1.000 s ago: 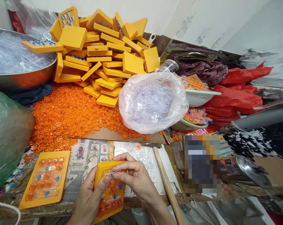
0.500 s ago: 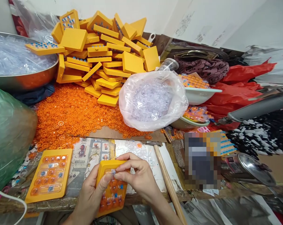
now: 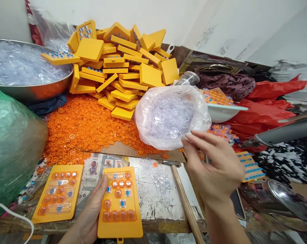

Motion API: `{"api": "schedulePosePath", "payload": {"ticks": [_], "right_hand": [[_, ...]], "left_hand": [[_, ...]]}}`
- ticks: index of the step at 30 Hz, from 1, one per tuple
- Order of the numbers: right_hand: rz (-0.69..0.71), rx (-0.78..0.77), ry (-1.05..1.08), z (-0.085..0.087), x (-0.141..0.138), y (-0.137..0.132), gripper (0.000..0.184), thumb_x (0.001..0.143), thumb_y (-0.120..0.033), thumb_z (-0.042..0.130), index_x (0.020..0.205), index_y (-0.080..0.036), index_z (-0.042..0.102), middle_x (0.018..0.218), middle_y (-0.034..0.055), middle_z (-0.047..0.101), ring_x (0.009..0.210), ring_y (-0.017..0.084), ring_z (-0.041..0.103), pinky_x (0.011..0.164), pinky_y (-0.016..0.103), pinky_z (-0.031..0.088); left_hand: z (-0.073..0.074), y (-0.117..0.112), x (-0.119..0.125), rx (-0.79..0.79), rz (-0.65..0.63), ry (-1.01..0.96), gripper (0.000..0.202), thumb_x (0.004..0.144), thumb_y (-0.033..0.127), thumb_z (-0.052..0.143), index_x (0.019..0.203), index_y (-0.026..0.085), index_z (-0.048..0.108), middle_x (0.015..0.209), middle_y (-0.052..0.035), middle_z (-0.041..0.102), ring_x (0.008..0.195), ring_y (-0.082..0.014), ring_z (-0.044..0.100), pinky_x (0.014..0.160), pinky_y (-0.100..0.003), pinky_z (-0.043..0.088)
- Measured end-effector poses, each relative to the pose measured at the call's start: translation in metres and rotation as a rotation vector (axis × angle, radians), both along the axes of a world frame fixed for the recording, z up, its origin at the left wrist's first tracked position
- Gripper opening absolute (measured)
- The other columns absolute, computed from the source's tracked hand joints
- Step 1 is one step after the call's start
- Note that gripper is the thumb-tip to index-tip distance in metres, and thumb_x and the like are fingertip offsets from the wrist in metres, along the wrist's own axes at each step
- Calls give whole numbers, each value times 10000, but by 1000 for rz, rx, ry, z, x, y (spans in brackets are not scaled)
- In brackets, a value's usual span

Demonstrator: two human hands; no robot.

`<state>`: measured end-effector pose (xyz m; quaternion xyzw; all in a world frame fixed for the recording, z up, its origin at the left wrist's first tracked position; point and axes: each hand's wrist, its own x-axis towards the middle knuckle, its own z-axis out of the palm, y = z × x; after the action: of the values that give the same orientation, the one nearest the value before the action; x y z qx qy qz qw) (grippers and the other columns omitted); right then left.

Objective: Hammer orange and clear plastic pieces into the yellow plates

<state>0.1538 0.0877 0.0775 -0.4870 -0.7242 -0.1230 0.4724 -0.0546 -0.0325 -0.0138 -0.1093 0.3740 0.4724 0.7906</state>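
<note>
My left hand [image 3: 92, 206] grips the left edge of a yellow plastic board [image 3: 120, 228], thumb on its face. Orange and clear caps sit in rows on the board, with small blue-and-white pieces in some spots. A long clear cap [image 3: 115, 176] lies across its top left. My right hand [image 3: 214, 162] is raised at the front right rim of a white plastic bag [image 3: 148, 137] full of small clear plastic parts. Its thumb and forefinger are pinched together; anything between them is too small to make out. A second filled yellow board [image 3: 58, 193] lies flat to the left.
Orange rings [image 3: 84, 128] are heaped behind the boards. Yellow boards [image 3: 89, 49] are piled at the back. A metal bowl [image 3: 41, 83] of clear parts and a green bag [image 3: 13, 152] stand left. A wooden stick [image 3: 185, 200], a lidded pot [image 3: 260, 193] and a grey arm [image 3: 287, 128] are right.
My right hand has left the board and moved up and right to the white bag. The board in my left hand now faces me more squarely, a long clear cap at its top.
</note>
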Motion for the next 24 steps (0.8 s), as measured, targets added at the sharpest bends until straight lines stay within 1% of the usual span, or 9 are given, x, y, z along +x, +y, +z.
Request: {"api": "schedulePosePath", "payload": {"ticks": [1,3,6,11,16,18,20,23,24], "right_hand": [[-23,-66,-133,9,0,14,162,831,-214,636,973,-215,716,1001,66,692,944,223,633,884,399,477],[-39,-357,-376,21,-4,41,231,860,-288,596,1041,-185,697,1015,90,686,957,247,634,850,398,485],[-6,-550,-510,25,-13,70,371,792,-340,673,1130,-187,670,929,79,698,858,245,649,711,339,494],[-21,-550,-482,16,-6,85,356,832,-282,621,1176,-192,644,879,45,698,773,186,638,667,282,465],[-93,-394,-418,21,-6,75,183,826,-195,586,927,-176,737,816,78,670,717,224,614,581,313,424],[-76,-282,-371,28,-30,67,221,867,-193,520,931,-172,731,852,101,657,757,242,609,596,332,425],[35,-198,-341,37,-72,61,262,904,-184,460,980,-186,710,901,95,655,834,237,608,685,349,451],[424,-236,-405,48,-162,65,207,886,-150,520,1002,-206,682,962,44,672,861,171,626,754,295,488],[499,-249,-415,51,-196,72,206,889,-166,534,1042,-217,663,987,30,673,887,163,628,771,291,497]], "left_hand": [[2,1,1,-3,-4,-16,618,844,426,617,1363,155,420,1170,-162,678,1031,-311,666,936,-456,499],[7,4,4,10,-4,1,629,839,360,642,1373,136,398,1134,-161,694,1008,-310,675,948,-463,490],[16,7,7,46,-20,41,608,846,260,640,1379,118,385,1079,-156,716,980,-306,686,964,-481,477],[23,9,3,79,-17,-6,580,862,188,603,1393,137,375,1059,-139,726,1007,-305,676,997,-498,443],[12,11,3,167,-7,-37,588,802,191,669,1338,111,442,995,-145,740,989,-322,680,995,-501,433],[4,13,4,231,-1,-46,608,739,214,731,1284,85,494,965,-156,743,987,-343,676,990,-506,432],[-2,16,1,291,23,-39,639,677,242,783,1240,73,534,963,-166,741,996,-361,669,992,-508,425],[-8,17,-10,324,66,7,683,612,287,828,1206,72,569,952,-174,739,1024,-386,651,996,-519,412],[-9,17,-15,318,78,28,699,593,298,840,1200,72,576,943,-173,740,1037,-394,643,1001,-522,404]]}}
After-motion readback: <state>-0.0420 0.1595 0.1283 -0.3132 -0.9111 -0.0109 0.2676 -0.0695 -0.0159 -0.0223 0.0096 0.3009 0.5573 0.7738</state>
